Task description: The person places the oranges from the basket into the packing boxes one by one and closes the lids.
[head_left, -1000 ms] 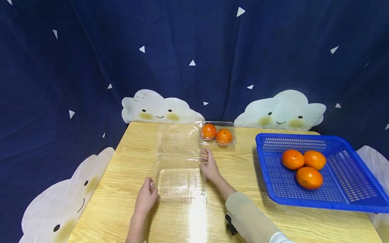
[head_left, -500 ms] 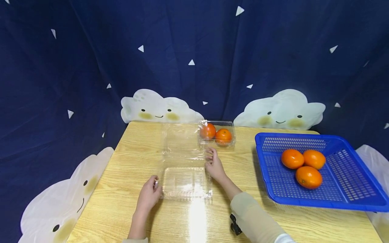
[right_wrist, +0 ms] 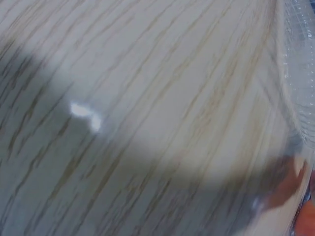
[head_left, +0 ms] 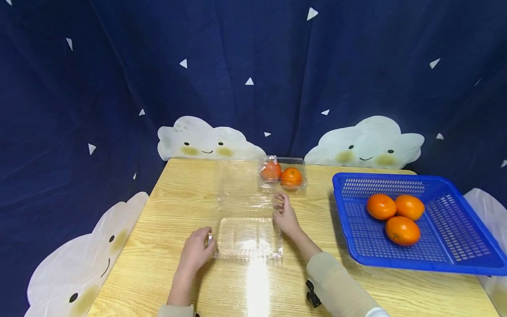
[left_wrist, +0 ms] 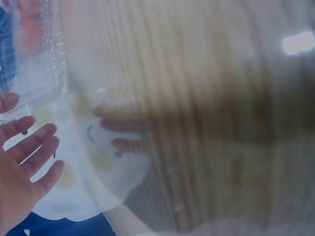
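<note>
An opened clear plastic clamshell box [head_left: 248, 237] lies in front of me, its two halves spread front to back. At its left edge my left hand [head_left: 196, 248] has the rim between thumb and index finger; the left wrist view shows the other fingers extended, apart from the plastic. On the right edge, close to the fold, my right hand [head_left: 287, 218] holds the box with bent fingers. The far half overlaps the left end of a second clear box [head_left: 302, 164], which contains two round orange fruits [head_left: 291, 177]. The right wrist view is mostly tabletop and a reflection.
To the right stands a blue perforated plastic basket [head_left: 348, 237] with three orange fruits [head_left: 402, 231] in it. All of this is on a wooden table [head_left: 158, 264]. Behind hangs a dark blue curtain [head_left: 222, 53] printed with clouds and triangles.
Both hands have shifted to the right together with the opened clamshell box. Its far half now covers more of the left fruit in the second box. The basket has stayed put.
</note>
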The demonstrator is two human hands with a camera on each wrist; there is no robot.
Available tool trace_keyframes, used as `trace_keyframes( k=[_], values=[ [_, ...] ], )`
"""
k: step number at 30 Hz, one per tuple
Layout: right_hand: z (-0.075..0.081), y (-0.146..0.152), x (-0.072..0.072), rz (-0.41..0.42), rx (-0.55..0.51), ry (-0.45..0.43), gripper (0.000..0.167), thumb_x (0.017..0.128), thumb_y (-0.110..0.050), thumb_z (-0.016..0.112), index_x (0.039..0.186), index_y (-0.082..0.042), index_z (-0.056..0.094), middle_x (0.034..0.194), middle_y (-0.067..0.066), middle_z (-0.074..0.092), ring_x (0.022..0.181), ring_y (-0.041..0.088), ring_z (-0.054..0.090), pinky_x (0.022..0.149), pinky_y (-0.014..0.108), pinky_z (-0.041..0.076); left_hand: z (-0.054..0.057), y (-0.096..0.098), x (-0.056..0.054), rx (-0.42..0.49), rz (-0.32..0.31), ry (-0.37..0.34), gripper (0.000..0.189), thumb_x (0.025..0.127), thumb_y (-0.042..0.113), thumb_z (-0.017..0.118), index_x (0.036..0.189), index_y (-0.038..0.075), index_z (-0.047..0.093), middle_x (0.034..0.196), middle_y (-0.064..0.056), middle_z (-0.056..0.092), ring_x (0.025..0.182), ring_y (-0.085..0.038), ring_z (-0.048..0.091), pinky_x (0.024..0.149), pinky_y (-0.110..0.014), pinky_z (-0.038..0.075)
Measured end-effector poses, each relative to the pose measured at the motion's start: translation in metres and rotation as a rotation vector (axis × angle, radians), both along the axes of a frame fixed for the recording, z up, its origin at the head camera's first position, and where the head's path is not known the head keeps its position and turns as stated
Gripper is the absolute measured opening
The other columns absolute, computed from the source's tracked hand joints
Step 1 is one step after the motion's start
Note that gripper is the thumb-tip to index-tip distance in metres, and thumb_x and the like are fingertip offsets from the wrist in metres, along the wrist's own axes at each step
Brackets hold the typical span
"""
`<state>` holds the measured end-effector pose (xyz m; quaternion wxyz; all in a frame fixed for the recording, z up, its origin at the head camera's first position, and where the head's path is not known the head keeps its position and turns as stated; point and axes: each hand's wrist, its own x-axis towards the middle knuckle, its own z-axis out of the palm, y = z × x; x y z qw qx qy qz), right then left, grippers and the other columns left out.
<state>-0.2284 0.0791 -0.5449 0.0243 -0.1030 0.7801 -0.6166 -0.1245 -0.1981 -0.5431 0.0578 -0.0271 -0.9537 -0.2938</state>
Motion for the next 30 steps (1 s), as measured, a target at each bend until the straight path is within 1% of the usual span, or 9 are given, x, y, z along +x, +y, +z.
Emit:
trace_keyframes(
  k=[4,8,10,15,19,21,23,28,30],
  values=[
    [0.017,0.003,0.008,0.001,0.004,-0.009,0.064,0.078,0.016,0.046,0.136,0.006,0.023,0.136,0.025,0.036,0.115,0.043,0.042,0.092,0.051,0.036,-0.003,0.003,-0.003,-0.057,-0.012,0.042,0.034,0.084,0.018,0.058,0.111,-0.001,0.059,0.108,-0.016,0.061,0.103,-0.035,0.055,0.089,-0.051,0.040],
    [0.020,0.005,0.009,-0.010,0.015,0.007,0.065,0.076,0.017,0.047,0.136,0.008,0.023,0.135,0.027,0.037,0.115,0.046,0.042,0.092,0.054,0.035,-0.005,0.006,-0.005,-0.073,-0.001,0.037,0.035,0.084,0.019,0.056,0.113,-0.001,0.058,0.108,-0.015,0.061,0.102,-0.034,0.054,0.090,-0.050,0.039],
    [0.012,0.007,0.005,-0.020,0.034,0.013,0.065,0.076,0.016,0.048,0.136,0.006,0.024,0.135,0.024,0.038,0.115,0.044,0.043,0.092,0.052,0.036,-0.005,0.008,-0.006,-0.072,0.002,0.031,0.036,0.085,0.019,0.056,0.115,0.000,0.057,0.108,-0.015,0.061,0.103,-0.034,0.054,0.091,-0.050,0.038],
    [-0.016,0.015,-0.007,-0.055,0.097,0.024,0.068,0.076,0.013,0.050,0.137,-0.003,0.025,0.136,0.014,0.040,0.115,0.035,0.046,0.092,0.045,0.039,-0.007,0.013,-0.008,-0.089,-0.007,0.051,0.036,0.085,0.019,0.054,0.115,0.000,0.057,0.107,-0.015,0.061,0.101,-0.034,0.055,0.089,-0.051,0.040],
    [-0.020,0.020,-0.010,-0.067,0.108,0.039,0.069,0.075,0.013,0.051,0.137,-0.005,0.026,0.136,0.013,0.040,0.115,0.034,0.046,0.091,0.046,0.040,-0.008,0.017,-0.011,-0.121,-0.010,0.061,0.037,0.086,0.020,0.053,0.116,0.000,0.056,0.104,-0.015,0.061,0.096,-0.033,0.056,0.086,-0.050,0.042],
    [-0.018,0.022,-0.009,-0.062,0.109,0.042,0.068,0.076,0.013,0.050,0.137,-0.005,0.026,0.136,0.014,0.040,0.115,0.034,0.046,0.091,0.045,0.040,-0.008,0.019,-0.011,-0.130,-0.009,0.056,0.037,0.086,0.020,0.053,0.118,0.000,0.055,0.102,-0.015,0.061,0.094,-0.033,0.056,0.084,-0.049,0.043],
    [-0.015,0.024,-0.008,-0.047,0.118,0.063,0.067,0.076,0.014,0.049,0.136,-0.001,0.025,0.135,0.018,0.040,0.114,0.037,0.047,0.089,0.043,0.041,-0.008,0.021,-0.012,-0.136,-0.003,0.048,0.038,0.087,0.021,0.052,0.119,0.000,0.054,0.101,-0.015,0.060,0.094,-0.032,0.055,0.084,-0.048,0.043],
    [0.009,0.026,0.002,-0.044,0.092,0.071,0.064,0.075,0.017,0.048,0.134,0.008,0.025,0.132,0.027,0.040,0.112,0.045,0.044,0.089,0.049,0.040,-0.009,0.027,-0.014,-0.153,0.008,0.032,0.038,0.087,0.022,0.050,0.119,0.002,0.053,0.100,-0.014,0.060,0.092,-0.032,0.055,0.081,-0.048,0.044],
    [0.017,0.026,0.006,-0.049,0.070,0.054,0.064,0.075,0.018,0.047,0.134,0.009,0.025,0.133,0.028,0.039,0.114,0.047,0.043,0.092,0.054,0.037,-0.009,0.029,-0.014,-0.160,0.008,0.028,0.036,0.087,0.022,0.050,0.118,0.002,0.053,0.098,-0.014,0.060,0.091,-0.031,0.055,0.079,-0.047,0.044]
  ],
)
